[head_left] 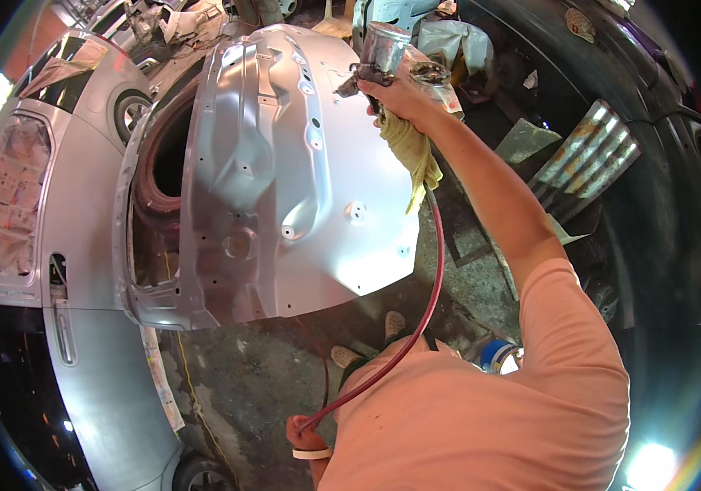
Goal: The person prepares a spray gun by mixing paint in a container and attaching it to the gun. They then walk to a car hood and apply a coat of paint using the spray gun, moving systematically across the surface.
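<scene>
My right hand is stretched out to the far side, its fingers closed on the handle of a spray gun with a metal cup on top. A yellowish cloth is wrapped below the grip. From there a dark red hose curves back to my left hand, which is closed round it low at my left side. Beneath and left of the gun lies a large silver car panel with holes and pressed ridges. The gun's nozzle points left over the panel; I cannot make out any spray.
A silver vehicle, one window covered with paper, stands at the left. Along the right is a dark car. Corrugated sheet leans there. A yellow cord runs over the floor, and a blue-and-white can stands beside me.
</scene>
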Demonstrator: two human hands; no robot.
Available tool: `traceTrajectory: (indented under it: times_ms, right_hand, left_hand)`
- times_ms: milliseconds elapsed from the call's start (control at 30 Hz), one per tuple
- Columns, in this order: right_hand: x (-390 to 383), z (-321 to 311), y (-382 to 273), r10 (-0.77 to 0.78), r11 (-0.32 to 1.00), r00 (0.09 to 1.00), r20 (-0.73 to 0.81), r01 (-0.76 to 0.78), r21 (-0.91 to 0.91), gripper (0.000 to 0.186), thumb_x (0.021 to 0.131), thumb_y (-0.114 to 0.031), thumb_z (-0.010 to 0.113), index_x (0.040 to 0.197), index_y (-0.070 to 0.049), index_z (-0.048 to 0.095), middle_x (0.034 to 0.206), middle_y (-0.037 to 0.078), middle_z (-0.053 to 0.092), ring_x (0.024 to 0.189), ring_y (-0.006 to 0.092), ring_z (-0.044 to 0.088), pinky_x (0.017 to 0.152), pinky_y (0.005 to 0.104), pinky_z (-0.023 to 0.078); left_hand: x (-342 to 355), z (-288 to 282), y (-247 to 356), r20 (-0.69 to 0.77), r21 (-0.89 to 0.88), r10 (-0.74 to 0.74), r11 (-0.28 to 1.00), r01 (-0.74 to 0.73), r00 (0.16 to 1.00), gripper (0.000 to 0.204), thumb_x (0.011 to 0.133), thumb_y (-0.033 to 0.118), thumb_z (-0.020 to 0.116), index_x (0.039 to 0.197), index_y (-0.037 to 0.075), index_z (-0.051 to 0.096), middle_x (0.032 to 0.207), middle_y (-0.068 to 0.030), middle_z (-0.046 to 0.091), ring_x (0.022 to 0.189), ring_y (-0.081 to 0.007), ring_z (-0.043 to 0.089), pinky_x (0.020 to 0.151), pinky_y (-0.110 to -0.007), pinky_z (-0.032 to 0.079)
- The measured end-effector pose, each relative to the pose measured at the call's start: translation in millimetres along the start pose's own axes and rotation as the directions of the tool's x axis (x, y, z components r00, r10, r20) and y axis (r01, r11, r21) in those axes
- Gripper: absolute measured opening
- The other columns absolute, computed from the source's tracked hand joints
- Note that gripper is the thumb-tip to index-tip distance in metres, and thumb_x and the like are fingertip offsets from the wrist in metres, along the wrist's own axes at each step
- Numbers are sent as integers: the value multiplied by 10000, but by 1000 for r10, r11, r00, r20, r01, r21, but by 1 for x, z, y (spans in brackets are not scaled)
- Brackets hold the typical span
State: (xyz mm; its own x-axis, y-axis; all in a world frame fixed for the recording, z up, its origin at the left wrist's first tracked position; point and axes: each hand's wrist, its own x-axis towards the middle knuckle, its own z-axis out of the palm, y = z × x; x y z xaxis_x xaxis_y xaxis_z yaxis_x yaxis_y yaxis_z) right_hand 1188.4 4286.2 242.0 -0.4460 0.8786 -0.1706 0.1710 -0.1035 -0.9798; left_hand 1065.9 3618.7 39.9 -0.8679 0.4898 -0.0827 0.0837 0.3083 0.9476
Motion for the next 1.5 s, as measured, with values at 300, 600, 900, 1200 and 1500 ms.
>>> traceTrajectory:
  times_ms: [300, 600, 900, 1200, 1500]
  right_hand:
    - [-10, -45, 48, 38, 998, 993, -109, -43, -41, 393, 934, -389, 750, 1085, -53, 612, 774, 48, 641, 577, 145, 620, 532, 309, 551]
    - [-25, -125, 121, 102, 985, 959, -265, -134, -105, 399, 925, -344, 745, 1134, -12, 676, 788, 35, 629, 576, 131, 580, 498, 312, 480]
    - [-49, -27, 66, 73, 991, 994, -75, -80, -104, 406, 946, -350, 720, 1181, -25, 656, 809, 42, 630, 592, 125, 589, 520, 295, 510]
    - [-97, 12, 19, -2, 999, 998, 58, 4, -39, 306, 993, -358, 675, 1073, -71, 607, 788, 45, 654, 599, 114, 612, 520, 280, 529]
    - [-120, -70, 97, 248, 969, 947, -205, -242, 57, 392, 954, -325, 717, 1228, -57, 638, 798, 16, 581, 632, 119, 585, 489, 309, 511]
  left_hand:
    - [2, 7, -5, 83, 42, 0, 999, -3, 997, 518, 1032, 457, 580, 720, 47, 519, 644, -14, 455, 606, -102, 433, 523, -274, 344]
    - [4, 8, -7, 183, 54, -62, 997, 53, 981, 358, 1028, 220, 563, 732, 34, 485, 675, -19, 467, 668, -103, 431, 560, -280, 397]
    - [12, 8, 16, 128, -31, -75, 996, 79, 989, 308, 1007, 210, 537, 736, 74, 481, 663, 19, 438, 616, -79, 407, 523, -275, 340]
    - [26, -7, 11, 225, 31, -30, 999, 23, 974, 417, 1059, 315, 537, 757, 30, 492, 681, -24, 497, 653, -96, 486, 577, -270, 465]
    - [32, -8, -2, 250, -105, -95, 987, 125, 964, 244, 998, 144, 545, 764, 74, 531, 693, 17, 492, 649, -79, 463, 551, -266, 388]
